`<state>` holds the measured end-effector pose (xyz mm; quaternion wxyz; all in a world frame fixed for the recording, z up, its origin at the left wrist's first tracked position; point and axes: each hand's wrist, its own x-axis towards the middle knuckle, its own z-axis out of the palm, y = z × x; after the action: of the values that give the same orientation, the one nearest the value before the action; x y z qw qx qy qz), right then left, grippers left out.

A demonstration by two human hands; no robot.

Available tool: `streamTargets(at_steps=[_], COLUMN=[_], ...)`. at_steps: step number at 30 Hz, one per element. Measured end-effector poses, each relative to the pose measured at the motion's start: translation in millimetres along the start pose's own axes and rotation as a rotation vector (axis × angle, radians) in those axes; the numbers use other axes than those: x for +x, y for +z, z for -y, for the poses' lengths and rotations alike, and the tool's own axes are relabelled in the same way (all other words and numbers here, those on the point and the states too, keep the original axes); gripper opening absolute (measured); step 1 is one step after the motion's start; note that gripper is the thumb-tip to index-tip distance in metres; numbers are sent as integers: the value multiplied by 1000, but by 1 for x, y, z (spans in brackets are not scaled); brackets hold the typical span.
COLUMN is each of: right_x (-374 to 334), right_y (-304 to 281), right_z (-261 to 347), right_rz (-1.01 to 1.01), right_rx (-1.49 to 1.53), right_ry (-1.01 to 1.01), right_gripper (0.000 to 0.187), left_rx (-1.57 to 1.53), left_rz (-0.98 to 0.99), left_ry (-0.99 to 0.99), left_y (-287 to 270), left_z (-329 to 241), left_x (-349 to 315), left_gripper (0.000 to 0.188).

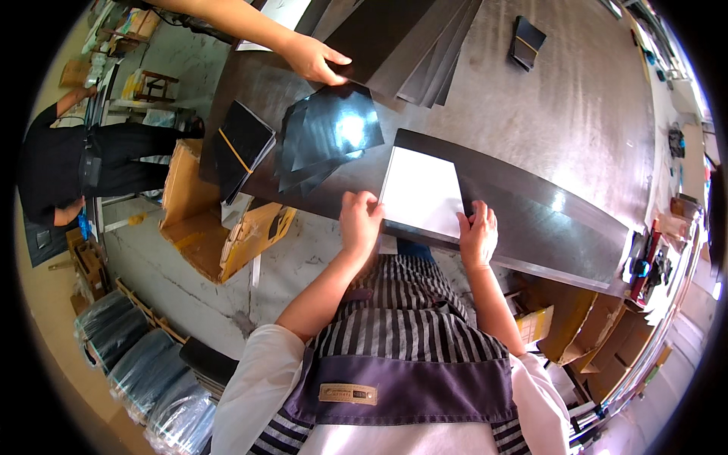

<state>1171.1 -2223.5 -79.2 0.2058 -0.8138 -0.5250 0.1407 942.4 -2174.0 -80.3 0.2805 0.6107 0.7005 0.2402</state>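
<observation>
A white rectangular sheet (422, 189) lies on a longer black sheet (427, 142) at the near edge of the table. My left hand (360, 221) pinches the white sheet's near left side with curled fingers. On the opposite side, my right hand (478, 235) has its thumb and bent fingers at the near right corner. To the left, several glossy black sheets (326, 129) lie fanned out. Another person's hand (315, 59) reaches in from the top left and touches the long dark sheets (387, 45) spread beyond them.
The dark table (576, 98) fills the upper middle. A banded black bundle (243, 144) lies at its left end, another banded bundle (527, 43) at the back. Below the left end stands an open cardboard box (186, 220). Plastic-wrapped rolls (144, 364) lie lower left. A person in black (61, 163) stands far left.
</observation>
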Motion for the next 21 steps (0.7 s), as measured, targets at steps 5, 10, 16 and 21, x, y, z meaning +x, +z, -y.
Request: streamTargets(at_steps=[5, 10, 16, 21], right_x=[6, 7, -35, -46], right_y=[-6, -29, -45, -59], right_z=[-15, -32, -84, -82], right_rz=[58, 142, -83, -96], right_rx=[-188, 353, 118, -25], right_ry=[16, 263, 32, -23], right_gripper=[43, 29, 25, 39], left_rx=[279, 206, 300, 315], left_rz=[31, 291, 469, 486], left_ry=[251, 699, 774, 817], left_y=[-8, 49, 87, 83], left_z=[-18, -79, -66, -97], left_x=[2, 2, 9, -2], left_gripper=[43, 71, 84, 86])
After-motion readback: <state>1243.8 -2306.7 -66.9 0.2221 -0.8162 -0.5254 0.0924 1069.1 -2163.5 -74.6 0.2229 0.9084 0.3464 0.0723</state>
